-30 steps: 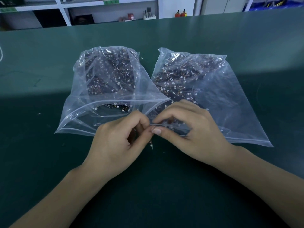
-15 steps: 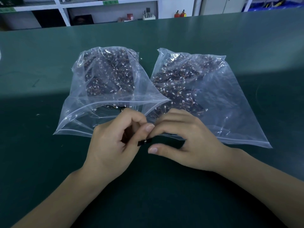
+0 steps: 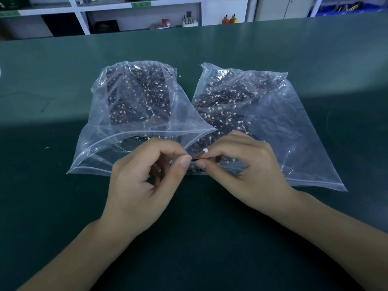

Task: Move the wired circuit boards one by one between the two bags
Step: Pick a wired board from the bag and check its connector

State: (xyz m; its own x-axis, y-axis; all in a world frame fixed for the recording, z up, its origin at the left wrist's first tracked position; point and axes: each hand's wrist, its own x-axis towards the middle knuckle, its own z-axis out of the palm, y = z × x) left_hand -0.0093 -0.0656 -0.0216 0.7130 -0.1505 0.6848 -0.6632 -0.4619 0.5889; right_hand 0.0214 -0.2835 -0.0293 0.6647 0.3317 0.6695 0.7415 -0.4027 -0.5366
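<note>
Two clear zip bags lie side by side on the green table, the left bag [image 3: 117, 122] and the right bag [image 3: 294, 127], each holding several dark wired circuit boards with white connectors. In front of their open mouths both hands meet over one wired circuit board [image 3: 199, 155] with a white plug. My left hand [image 3: 144, 181] pinches its dark end between thumb and forefinger. My right hand [image 3: 243, 166] pinches the wire end by the plug. The board itself is mostly hidden by the fingers.
The green table [image 3: 63, 206] stretches all around the bags. White shelving [image 3: 84, 17] with small items stands beyond the far edge. A tiny white speck [image 3: 180, 76] lies between the bags at the back.
My right hand has risen from the table and taken the wire end of the board. The left hand keeps its pinch, and the white plug now shows between the hands.
</note>
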